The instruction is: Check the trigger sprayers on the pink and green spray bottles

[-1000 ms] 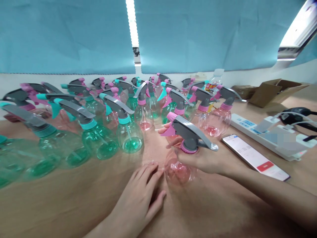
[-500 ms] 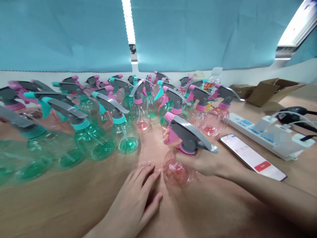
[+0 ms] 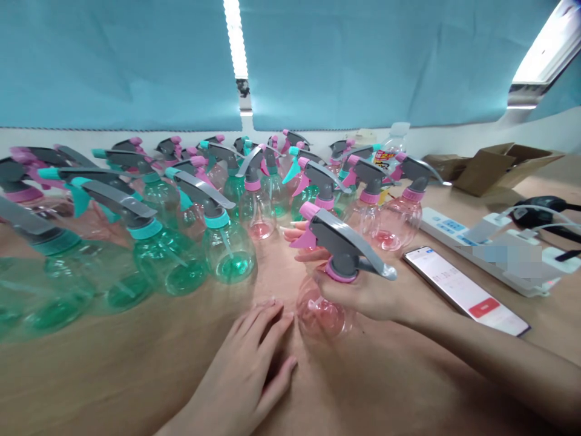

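A pink spray bottle (image 3: 324, 315) with a grey-and-pink trigger head (image 3: 340, 242) stands upright on the table in front of me. My right hand (image 3: 363, 297) is around its neck from the right, thumb on the near side. The fingers reach out past the far side by the pink trigger, partly hidden by the head. My left hand (image 3: 249, 357) rests on the tabletop just left of this bottle, fingers stretched and holding nothing. Closest on the left is a green spray bottle (image 3: 229, 254) with a turquoise collar.
Several more green and pink spray bottles (image 3: 170, 260) crowd the left and back. To the right lie a phone (image 3: 465, 290) with a lit screen and a white power strip (image 3: 490, 254) with plugs and cables. An open cardboard box (image 3: 503, 166) sits at the back right.
The right hand's fingers have straightened from around the trigger, and the pink trigger now sticks out further left. The left hand has stayed in place.
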{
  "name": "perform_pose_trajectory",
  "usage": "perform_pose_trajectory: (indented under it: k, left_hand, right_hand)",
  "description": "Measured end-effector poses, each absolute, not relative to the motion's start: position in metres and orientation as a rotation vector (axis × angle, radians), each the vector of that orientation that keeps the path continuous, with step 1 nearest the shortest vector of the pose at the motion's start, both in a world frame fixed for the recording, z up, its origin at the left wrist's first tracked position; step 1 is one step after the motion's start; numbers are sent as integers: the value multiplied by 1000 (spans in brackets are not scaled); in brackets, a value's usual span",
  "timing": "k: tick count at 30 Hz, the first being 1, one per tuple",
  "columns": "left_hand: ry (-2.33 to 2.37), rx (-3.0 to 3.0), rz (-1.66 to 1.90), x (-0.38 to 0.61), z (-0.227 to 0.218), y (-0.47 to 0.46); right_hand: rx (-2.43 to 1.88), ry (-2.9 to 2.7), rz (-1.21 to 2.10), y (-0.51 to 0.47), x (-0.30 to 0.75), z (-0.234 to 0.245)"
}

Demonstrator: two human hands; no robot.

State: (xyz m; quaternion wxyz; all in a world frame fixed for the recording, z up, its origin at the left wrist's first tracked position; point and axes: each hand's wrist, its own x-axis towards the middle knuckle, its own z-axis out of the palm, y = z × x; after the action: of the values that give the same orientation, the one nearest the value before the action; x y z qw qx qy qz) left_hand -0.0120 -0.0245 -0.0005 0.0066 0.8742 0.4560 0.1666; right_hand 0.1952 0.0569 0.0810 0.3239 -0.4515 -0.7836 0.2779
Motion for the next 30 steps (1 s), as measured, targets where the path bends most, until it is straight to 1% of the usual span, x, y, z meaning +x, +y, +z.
perform_pose_trajectory:
  k: [5, 9, 16, 30]
  left_hand:
    - [1430, 2730, 514, -11, 1, -24]
    - [1426, 2736, 482, -12, 2, -25]
    - [1413, 2737, 474, -12, 1, -25]
    - [1406, 2737, 478, -11, 1, -26]
  right_hand:
    - [-1033, -2044, 863, 58, 194, 81]
    - [-904, -2039, 825, 61, 192, 77]
    - [-1083, -2112, 667, 61, 198, 75]
    - [-1159, -2164, 672, 65, 201, 69]
